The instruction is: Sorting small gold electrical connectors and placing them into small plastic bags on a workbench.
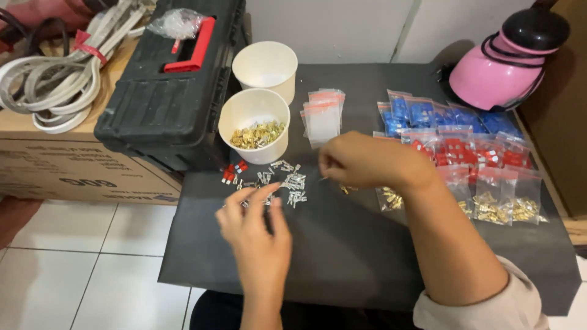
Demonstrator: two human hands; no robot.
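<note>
We have our left hand (257, 229) hovering with fingers spread and loosely curled over the scatter of small silver metal terminals (282, 181) on the black tabletop mat (342, 244), fingertips just touching the nearest pieces but gripping nothing that we can make out. Our right hand (367, 160) is pinched shut just right of that pile; whatever it holds is too small for us to tell. Just beyond our left fingers stands the white paper cup of gold-coloured terminals (255, 125), with an empty white paper cup (266, 64) behind it. We judge the loose terminals easy to flick off the mat's near edge with a careless sweep, or to mix with the small red plastic pieces (232, 173) beside them. Our right forearm lies close over the small clear bags of gold terminals (501, 205), and a drag could push them into the stack of empty clear zip bags (322, 116) ahead.
</note>
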